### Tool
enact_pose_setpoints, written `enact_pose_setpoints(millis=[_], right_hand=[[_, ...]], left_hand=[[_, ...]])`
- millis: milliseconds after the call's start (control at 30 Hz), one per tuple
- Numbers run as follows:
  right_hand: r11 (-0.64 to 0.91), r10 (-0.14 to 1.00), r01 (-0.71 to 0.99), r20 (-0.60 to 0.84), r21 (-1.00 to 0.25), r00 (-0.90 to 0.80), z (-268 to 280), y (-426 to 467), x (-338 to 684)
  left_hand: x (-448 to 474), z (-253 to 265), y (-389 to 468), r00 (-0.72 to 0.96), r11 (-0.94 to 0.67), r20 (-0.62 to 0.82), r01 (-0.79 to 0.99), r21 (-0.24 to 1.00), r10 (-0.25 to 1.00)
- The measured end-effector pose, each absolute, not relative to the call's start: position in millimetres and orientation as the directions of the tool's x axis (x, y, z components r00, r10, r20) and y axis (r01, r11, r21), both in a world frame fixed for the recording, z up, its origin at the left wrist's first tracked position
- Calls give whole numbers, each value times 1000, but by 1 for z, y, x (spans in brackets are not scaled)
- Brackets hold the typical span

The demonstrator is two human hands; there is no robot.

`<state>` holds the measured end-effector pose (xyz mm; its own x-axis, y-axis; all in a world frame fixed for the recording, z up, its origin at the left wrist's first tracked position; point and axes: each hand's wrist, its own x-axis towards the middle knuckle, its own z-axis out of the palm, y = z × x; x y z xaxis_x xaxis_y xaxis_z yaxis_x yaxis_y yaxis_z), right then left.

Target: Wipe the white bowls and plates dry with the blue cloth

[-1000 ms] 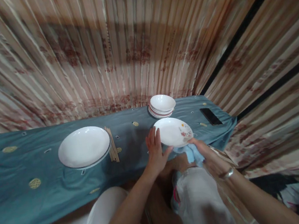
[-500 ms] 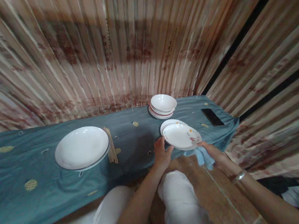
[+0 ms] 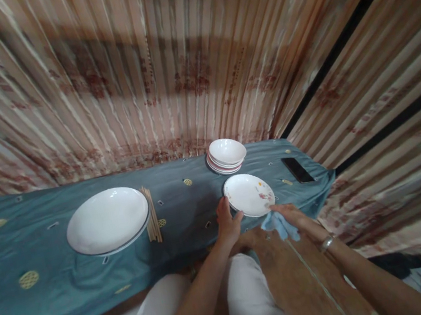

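Observation:
A white plate (image 3: 249, 194) with small orange and red flower prints lies over another plate near the table's front edge; the lower one is almost wholly hidden. My left hand (image 3: 229, 222) grips the plate's left front rim, thumb and fingers at its edge. On the right front rim my right hand (image 3: 289, 216) has its thumb on top, its other fingers mostly hidden. A light-blue cloth (image 3: 280, 226) hangs from that hand below the rim. Just behind the plate stands a stack of white bowls (image 3: 228, 153), some with red bands.
Large white plates (image 3: 107, 220) are stacked at the left, with several wooden chopsticks (image 3: 151, 215) beside them. A black phone (image 3: 297, 169) lies at the right end of the table's blue-green cloth (image 3: 181, 210). Pleated curtains (image 3: 124, 96) hang behind and to the right.
Both hands have moved the flowered plate back and left, so it now covers the plate that showed behind it. The view has shifted slightly.

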<state>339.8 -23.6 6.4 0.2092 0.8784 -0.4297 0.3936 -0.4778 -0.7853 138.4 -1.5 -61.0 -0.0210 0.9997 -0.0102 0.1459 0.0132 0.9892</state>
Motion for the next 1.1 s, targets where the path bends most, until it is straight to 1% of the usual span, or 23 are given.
enact_pose_setpoints(millis=[100, 233, 300, 433, 500, 600, 667, 700, 767, 833, 900, 933, 1000, 1100], right_hand=[[-487, 873, 405, -428, -774, 233, 10, -25, 338], [-466, 882, 374, -453, -802, 127, 27, -44, 332], [-455, 888, 304, -451, -837, 87, 36, -54, 324], [-482, 876, 100, -482, -870, 33, 47, -53, 292], [-470, 882, 31, -471, -882, -16, 47, -44, 268], [-386, 917, -1, -383, -923, -112, 42, -24, 223], [-355, 923, -14, -348, -935, -165, 35, -11, 191], [-346, 922, -6, -338, -938, -191, 30, -3, 176], [-248, 940, 65, -256, -967, -225, 19, 11, 145], [-107, 953, 176, -152, -978, -263, 7, 25, 117], [42, 964, 341, -52, -939, -262, -5, 35, 94], [100, 966, 418, -12, -903, -258, -10, 37, 84], [185, 962, 520, 46, -834, -270, -21, 39, 68], [290, 944, 528, 148, -798, -295, -36, 35, 47]], left_hand=[[140, -60, -1, -19, 44, -42, 120, 992, 999], [139, -57, 0, -33, 52, -50, 70, 996, 998], [135, -55, -1, -40, 58, -57, 44, 997, 998], [113, -45, -3, -68, 54, -53, 19, 998, 996], [94, -37, -1, -117, 20, -18, 17, 1000, 993], [52, -24, 2, -251, -39, 35, -10, 999, 967], [17, -15, 3, -345, -100, 96, 5, 995, 934], [-3, -11, 2, -393, -140, 143, 37, 989, 909], [-44, -3, -1, -498, -205, 242, 128, 970, 833], [-83, 1, -8, -580, -201, 324, 267, 942, 748], [-118, 2, -17, -646, -147, 382, 387, 910, 661], [-132, 1, -21, -672, -108, 382, 412, 905, 635], [-154, -7, -28, -731, -33, 326, 385, 923, 600], [-173, -26, -35, -796, 34, 145, 204, 978, 588]])
